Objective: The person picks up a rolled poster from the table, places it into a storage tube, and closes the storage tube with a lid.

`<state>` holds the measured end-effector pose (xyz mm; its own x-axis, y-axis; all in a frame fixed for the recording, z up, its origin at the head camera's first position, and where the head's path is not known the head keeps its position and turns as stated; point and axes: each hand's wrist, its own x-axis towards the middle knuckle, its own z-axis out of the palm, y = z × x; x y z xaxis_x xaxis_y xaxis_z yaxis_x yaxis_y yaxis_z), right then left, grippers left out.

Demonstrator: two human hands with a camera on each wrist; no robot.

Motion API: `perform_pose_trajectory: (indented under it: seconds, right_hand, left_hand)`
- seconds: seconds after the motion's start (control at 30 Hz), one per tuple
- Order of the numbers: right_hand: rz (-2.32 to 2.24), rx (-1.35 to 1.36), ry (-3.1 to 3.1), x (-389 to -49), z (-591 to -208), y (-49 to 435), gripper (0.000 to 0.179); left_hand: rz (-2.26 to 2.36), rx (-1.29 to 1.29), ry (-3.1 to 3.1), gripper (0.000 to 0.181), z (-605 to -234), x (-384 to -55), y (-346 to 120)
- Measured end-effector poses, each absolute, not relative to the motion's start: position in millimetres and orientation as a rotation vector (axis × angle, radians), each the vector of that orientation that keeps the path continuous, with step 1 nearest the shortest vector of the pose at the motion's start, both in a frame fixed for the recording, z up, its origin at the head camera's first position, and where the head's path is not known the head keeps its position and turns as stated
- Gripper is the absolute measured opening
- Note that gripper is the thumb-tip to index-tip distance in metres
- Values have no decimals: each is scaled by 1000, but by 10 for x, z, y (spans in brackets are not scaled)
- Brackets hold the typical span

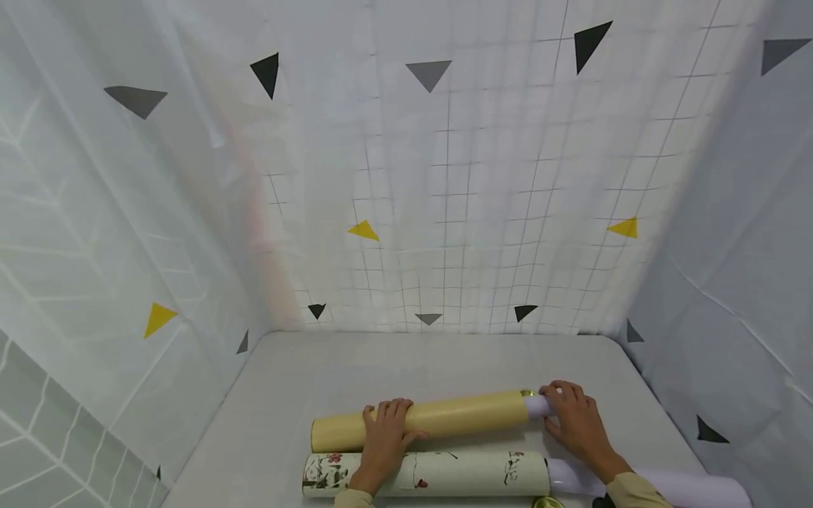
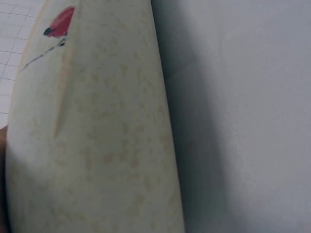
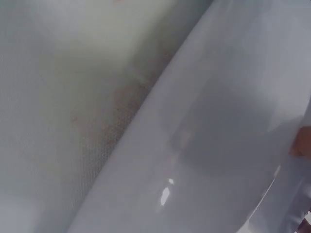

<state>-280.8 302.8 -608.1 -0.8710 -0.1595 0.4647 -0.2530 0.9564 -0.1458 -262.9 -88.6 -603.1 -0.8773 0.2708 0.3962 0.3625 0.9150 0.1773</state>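
Floral roll (image 1: 479,474) lies nearest. Yellow roll (image 1: 466,415) seems steadied by the spread left hand (image 1: 384,437); white tube (image 1: 537,406), pinched by the right hand (image 1: 579,422), probably needs guiding.

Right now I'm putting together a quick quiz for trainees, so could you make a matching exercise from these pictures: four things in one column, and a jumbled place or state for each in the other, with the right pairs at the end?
Column one
1. Plain yellow tube
2. Flower-printed tube
3. Left hand
4. Right hand

Column two
A. Gripping the lilac roll at a tube's right end
B. The nearer of the two tubes
C. Resting over a tube
D. The farther of the two tubes

Right pairs: 1-D, 2-B, 3-C, 4-A
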Motion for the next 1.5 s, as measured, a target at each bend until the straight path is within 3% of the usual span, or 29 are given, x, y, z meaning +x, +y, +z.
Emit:
perform_pose_trajectory:
  seconds: [0.93, 1.5]
  right_hand:
    - [544, 248, -2831, -2781, -6001, 2681, 54]
    - [641, 379, -2712, -2787, -6030, 2659, 56]
  left_hand:
    - [-291, -446, -2705, 63, -6078, -2639, -881]
    - [-292, -428, -2724, 62, -6026, -2625, -866]
